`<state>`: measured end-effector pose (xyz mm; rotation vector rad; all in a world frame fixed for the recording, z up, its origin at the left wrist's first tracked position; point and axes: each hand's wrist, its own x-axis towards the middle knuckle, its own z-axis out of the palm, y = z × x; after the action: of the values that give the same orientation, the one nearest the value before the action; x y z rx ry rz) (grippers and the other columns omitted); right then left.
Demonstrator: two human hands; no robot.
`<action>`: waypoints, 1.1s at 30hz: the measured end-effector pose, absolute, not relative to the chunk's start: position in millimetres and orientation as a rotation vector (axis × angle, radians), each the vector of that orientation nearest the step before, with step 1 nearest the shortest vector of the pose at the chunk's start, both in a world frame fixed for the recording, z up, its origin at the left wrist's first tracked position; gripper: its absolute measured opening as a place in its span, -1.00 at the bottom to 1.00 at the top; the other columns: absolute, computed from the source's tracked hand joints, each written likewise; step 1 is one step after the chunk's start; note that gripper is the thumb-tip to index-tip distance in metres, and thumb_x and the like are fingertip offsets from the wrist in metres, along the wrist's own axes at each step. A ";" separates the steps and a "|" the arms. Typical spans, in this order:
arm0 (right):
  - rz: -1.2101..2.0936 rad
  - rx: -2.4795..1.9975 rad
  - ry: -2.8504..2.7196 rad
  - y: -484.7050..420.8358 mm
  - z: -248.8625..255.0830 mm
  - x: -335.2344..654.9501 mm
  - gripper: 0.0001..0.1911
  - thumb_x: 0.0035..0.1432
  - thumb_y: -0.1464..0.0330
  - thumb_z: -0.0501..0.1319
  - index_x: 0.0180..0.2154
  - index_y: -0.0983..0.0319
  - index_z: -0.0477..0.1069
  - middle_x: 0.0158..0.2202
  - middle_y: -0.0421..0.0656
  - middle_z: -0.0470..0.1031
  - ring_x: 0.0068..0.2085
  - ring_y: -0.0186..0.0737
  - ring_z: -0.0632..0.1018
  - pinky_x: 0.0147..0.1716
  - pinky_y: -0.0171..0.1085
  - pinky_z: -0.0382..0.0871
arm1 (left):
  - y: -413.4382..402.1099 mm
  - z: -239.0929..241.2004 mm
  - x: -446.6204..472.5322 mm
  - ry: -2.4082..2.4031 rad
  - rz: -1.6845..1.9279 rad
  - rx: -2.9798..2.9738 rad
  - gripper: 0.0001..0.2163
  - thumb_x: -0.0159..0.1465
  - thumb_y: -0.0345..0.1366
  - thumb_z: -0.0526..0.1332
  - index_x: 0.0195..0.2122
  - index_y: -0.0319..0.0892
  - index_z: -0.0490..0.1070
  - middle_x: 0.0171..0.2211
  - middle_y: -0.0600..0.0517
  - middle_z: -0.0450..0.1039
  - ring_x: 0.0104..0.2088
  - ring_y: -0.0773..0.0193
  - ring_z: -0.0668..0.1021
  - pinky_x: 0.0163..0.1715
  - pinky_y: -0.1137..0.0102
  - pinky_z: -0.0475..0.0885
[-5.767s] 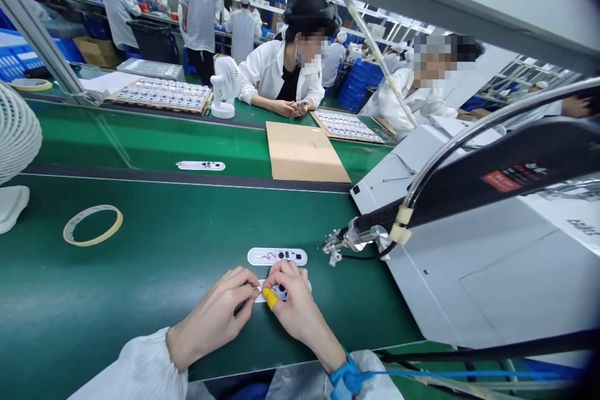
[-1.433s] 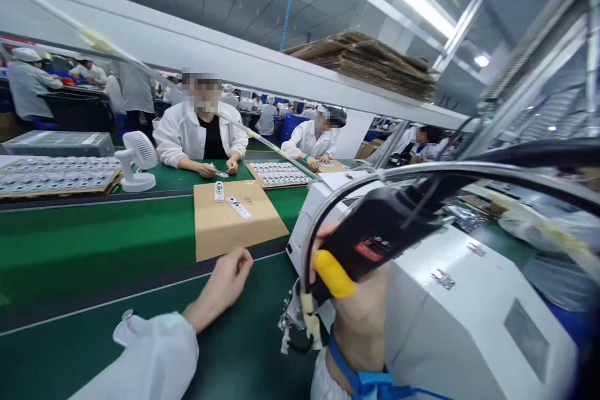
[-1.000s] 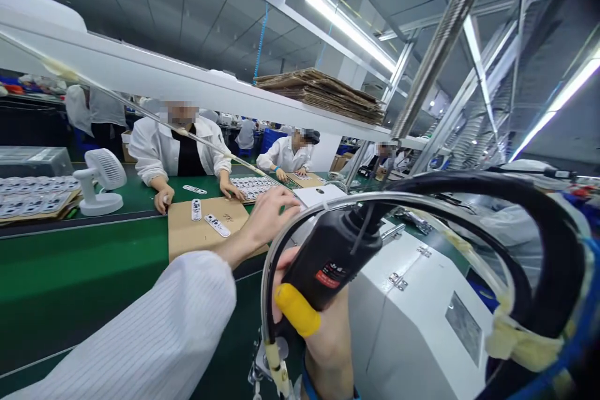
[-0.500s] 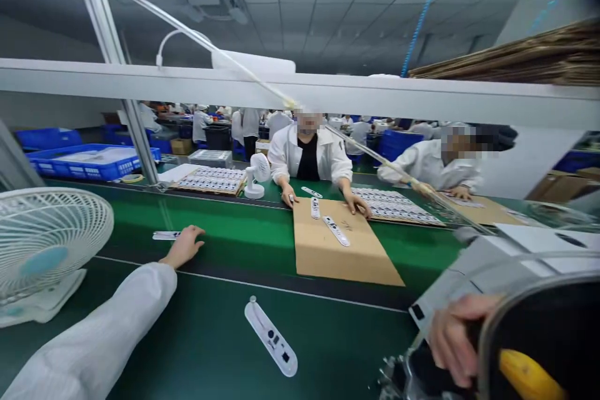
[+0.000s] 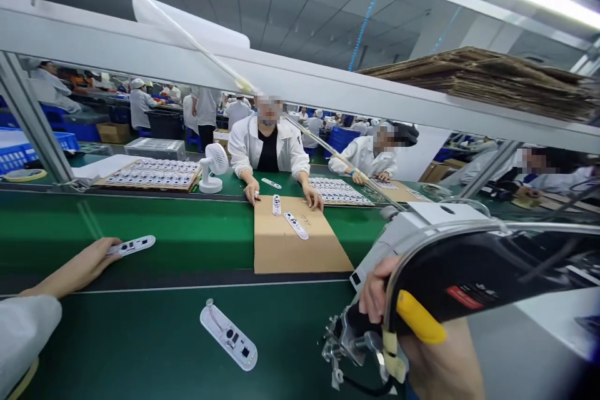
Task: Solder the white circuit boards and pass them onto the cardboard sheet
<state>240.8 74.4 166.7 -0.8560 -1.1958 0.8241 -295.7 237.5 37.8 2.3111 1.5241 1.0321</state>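
My left hand (image 5: 94,261) grips one end of a slim white circuit board (image 5: 137,245) with rounded ends, above the green belt at the left. My right hand (image 5: 374,292) is wrapped round the handle of a black gun-like tool (image 5: 454,265) with a yellow trigger-shaped part and metal fittings at its tip; its exact kind is unclear. Part of this hand is hidden behind the tool. Left of the tool's tip, a similar white board (image 5: 230,335) with dark components and a small round part on a wire lies slantwise on the green bench.
A cardboard sheet (image 5: 300,253) with two boards lies across the belt (image 5: 197,231), held by a co-worker (image 5: 267,150) opposite. Panels of boards (image 5: 152,174) and a small white fan (image 5: 213,169) stand behind. A pale metal rail (image 5: 300,84) crosses overhead, with stacked cardboard (image 5: 487,81) above.
My left hand has picked up the board that lay on the belt. The view has turned right, showing more of the tool in my right hand. The white fan at the left is out of view.
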 end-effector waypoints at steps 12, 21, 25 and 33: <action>0.831 -0.780 -1.181 65.3 184.4 221.2 -0.74 0.09 0.15 0.37 -0.28 0.17 0.48 -0.61 -0.25 0.34 -0.60 -0.27 0.36 -0.61 -0.27 0.28 | 180.0 18.7 -92.9 0.779 0.514 2.507 -0.72 0.47 -0.23 -0.02 0.03 -0.08 0.45 -0.05 -0.08 0.45 -0.05 0.12 0.47 0.04 0.27 0.35; 0.839 -0.759 -1.180 59.1 187.5 219.6 -0.72 0.08 0.14 0.38 -0.29 0.19 0.48 -0.63 -0.25 0.33 -0.61 -0.28 0.34 -0.61 -0.26 0.24 | 141.5 -2.5 -92.4 1.011 0.508 2.303 -0.65 0.49 -0.23 -0.06 0.24 -0.01 0.29 -0.02 -0.04 0.41 -0.03 0.18 0.48 -0.02 0.32 0.43; 0.841 -0.783 -1.159 58.7 185.5 216.7 -0.72 0.09 0.13 0.37 -0.27 0.18 0.48 -0.63 -0.26 0.33 -0.60 -0.26 0.34 -0.60 -0.25 0.23 | 135.4 -2.2 -100.3 1.252 0.591 2.216 -0.63 0.48 -0.22 -0.06 0.25 -0.05 0.30 0.17 -0.12 0.30 0.15 0.04 0.38 0.14 0.10 0.32; 0.869 -0.794 -1.172 62.7 188.2 207.6 -0.68 -0.02 0.14 0.45 -0.31 0.18 0.49 -0.62 -0.26 0.34 -0.60 -0.30 0.33 -0.60 -0.27 0.23 | 133.4 6.1 -88.2 1.040 0.449 2.387 -0.56 0.36 -0.16 0.21 0.27 0.10 0.27 0.29 0.00 0.25 0.30 -0.06 0.23 0.28 -0.09 0.09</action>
<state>207.6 62.7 188.2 -0.7942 -1.1717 0.8692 -88.2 133.4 6.1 2.3869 1.0395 0.4485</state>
